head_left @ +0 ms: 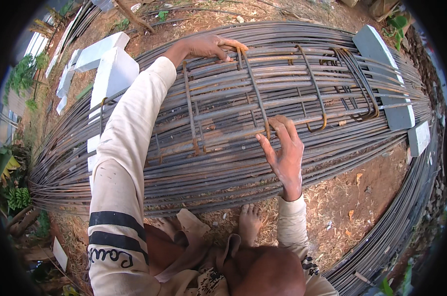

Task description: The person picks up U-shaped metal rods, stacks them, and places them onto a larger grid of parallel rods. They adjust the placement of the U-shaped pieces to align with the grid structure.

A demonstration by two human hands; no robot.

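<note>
A rusty square rebar stirrup (256, 92) rings the long ribbed bars (223, 112) of a reinforcement cage in front of me. My left hand (208, 48) reaches over to its far top corner, with the index finger and thumb closed about it. At the near lower corner, the thumb and fingers of my right hand (285, 150) pinch the same stirrup. To its left another stirrup (189, 101) stands around the bars, and to its right one more stirrup (311, 79). Several stirrups (365, 86) are bunched together near the cage's right end.
The cage rests on a wide pile of steel rods (223, 170). White blocks (116, 74) stand at left; a white slab (398, 108) and a smaller block (419, 139) lie at right. More rods (381, 246) curve along the lower right. Bare feet (250, 224) are on straw-strewn soil.
</note>
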